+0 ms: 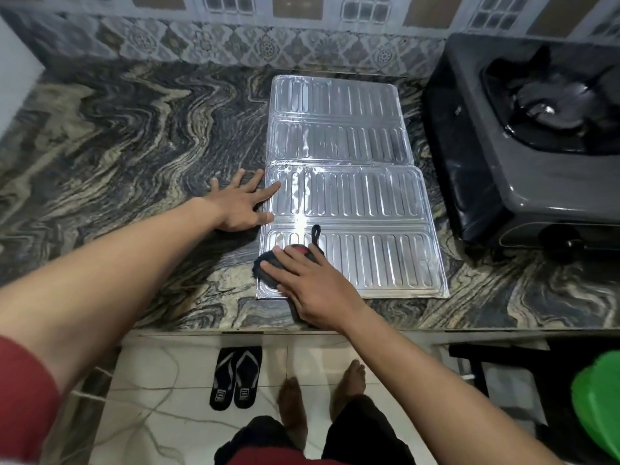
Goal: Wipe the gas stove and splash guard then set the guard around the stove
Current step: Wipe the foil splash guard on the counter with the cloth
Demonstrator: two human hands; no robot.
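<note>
1. One foil splash guard (352,203) lies flat on the marble bench (134,129), just left of the gas stove (503,169).
2. I see my left grip (240,206) spread flat, fingertips touching the guard's left edge.
3. My right grip (312,286), fingers straight, presses a dark cloth (268,268) onto the guard's near-left corner.

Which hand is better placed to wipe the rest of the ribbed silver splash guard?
Right. The right hand presses the dark cloth with a red patch on the ribbed silver foil splash guard at its near left corner. The left hand lies flat at the guard's left edge, steadying it.
</note>
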